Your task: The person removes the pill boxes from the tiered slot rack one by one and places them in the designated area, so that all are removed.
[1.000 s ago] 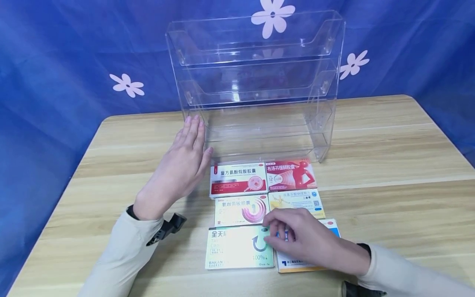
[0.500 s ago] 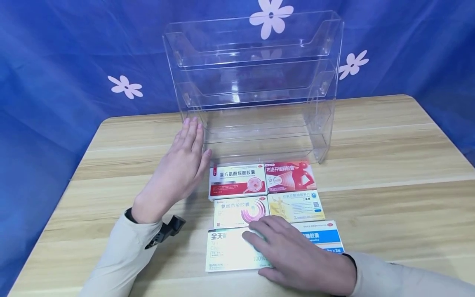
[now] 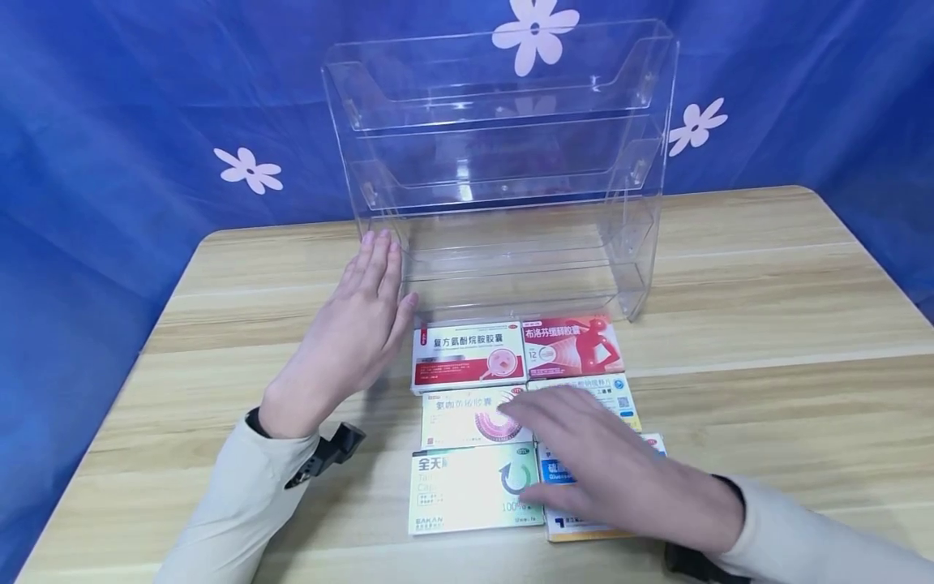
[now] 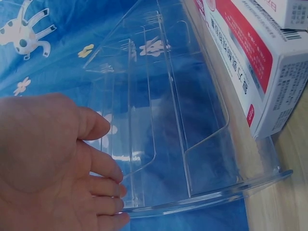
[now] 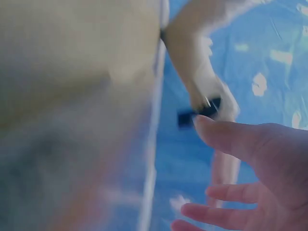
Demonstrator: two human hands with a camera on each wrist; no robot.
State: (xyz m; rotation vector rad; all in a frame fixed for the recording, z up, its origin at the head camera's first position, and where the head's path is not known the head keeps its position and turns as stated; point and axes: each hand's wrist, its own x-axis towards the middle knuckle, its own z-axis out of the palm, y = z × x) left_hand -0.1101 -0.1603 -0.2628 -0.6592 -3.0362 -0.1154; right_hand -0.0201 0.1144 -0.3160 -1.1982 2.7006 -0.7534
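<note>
My left hand [image 3: 339, 341], fingers straight and together, rests against the left side of a clear tiered plastic rack [image 3: 503, 195]. In front of the rack lie several medicine boxes in two columns. The left column has a red-and-white box [image 3: 470, 357], a white box with a pink ring [image 3: 460, 418] and a pale green box [image 3: 467, 495]. On the right are a red box [image 3: 576, 347], a white-and-yellow box [image 3: 620, 397] and a blue-and-white box [image 3: 584, 531]. Above the lower right boxes is my right hand [image 3: 613, 458], fingers extended, partly covering them; whether it touches them I cannot tell.
The boxes lie on a wood-grain table [image 3: 766, 324], with the rack behind them. A blue cloth [image 3: 131, 105] with white flowers hangs behind the table. A black device [image 3: 332, 450] is strapped to my left wrist.
My right hand moved left over the green box, then back to the right and away from me, uncovering the green box. My left hand stays against the rack.
</note>
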